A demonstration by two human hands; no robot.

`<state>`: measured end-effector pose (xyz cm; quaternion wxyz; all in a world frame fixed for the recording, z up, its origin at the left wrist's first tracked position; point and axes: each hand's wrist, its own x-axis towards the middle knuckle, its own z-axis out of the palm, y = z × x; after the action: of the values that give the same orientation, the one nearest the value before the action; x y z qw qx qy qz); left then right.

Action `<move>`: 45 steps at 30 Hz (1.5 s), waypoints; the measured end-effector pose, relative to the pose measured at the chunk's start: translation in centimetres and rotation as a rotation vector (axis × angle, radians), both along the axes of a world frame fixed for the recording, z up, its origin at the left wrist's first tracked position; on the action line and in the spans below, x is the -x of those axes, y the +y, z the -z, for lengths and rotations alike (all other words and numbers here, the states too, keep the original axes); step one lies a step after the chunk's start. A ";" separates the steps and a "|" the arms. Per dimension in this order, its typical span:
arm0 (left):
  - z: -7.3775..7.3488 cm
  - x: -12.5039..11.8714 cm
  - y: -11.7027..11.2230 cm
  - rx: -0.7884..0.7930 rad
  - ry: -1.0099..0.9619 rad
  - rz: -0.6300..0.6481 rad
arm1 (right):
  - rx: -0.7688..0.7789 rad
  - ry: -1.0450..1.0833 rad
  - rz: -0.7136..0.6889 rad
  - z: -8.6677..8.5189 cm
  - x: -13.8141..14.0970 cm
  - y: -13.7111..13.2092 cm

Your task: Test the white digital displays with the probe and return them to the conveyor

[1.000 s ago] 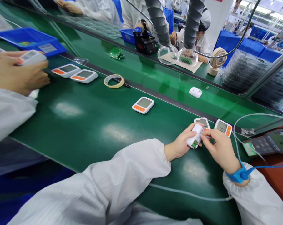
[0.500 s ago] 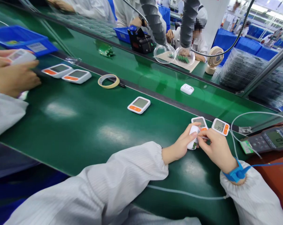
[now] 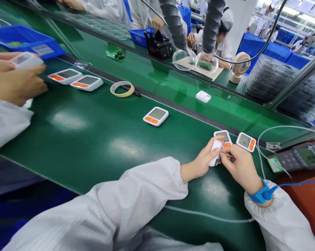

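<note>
My left hand (image 3: 199,164) grips a small white device (image 3: 214,153) held on edge just above the green belt (image 3: 107,139). My right hand (image 3: 239,165) is pinched at the device's upper side, its fingertips pressed on a thin clear tube that I can barely make out. A blue strap (image 3: 261,194) with a blue cord circles my right wrist. Just behind my hands lie two white monitors with orange buttons: one (image 3: 223,136) partly hidden by my fingers, the other (image 3: 246,141) showing digits on its screen.
Another monitor (image 3: 155,116) lies mid-belt, two more (image 3: 75,79) further left beside a tape ring (image 3: 122,89). A co-worker's hand (image 3: 15,82) at left holds a similar unit. A grey meter (image 3: 298,157) with tubing sits right. A white part (image 3: 203,96), a fan (image 3: 239,67) and blue bins stand beyond.
My hands have closed in on the white device; its green-marked end, seen a second ago, is now mostly covered. The white part on the far belt has drifted left.
</note>
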<state>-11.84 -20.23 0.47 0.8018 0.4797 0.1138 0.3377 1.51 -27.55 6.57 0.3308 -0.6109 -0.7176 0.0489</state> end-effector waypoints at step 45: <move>-0.7 0.2 1.4 -0.011 0.053 0.125 | 0.306 0.134 0.143 -0.4 -1.4 0.0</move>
<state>-12.04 -18.84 1.16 0.8156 0.4988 0.1028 0.2747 2.89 -27.53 6.98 0.2836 -0.6992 -0.6327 0.1744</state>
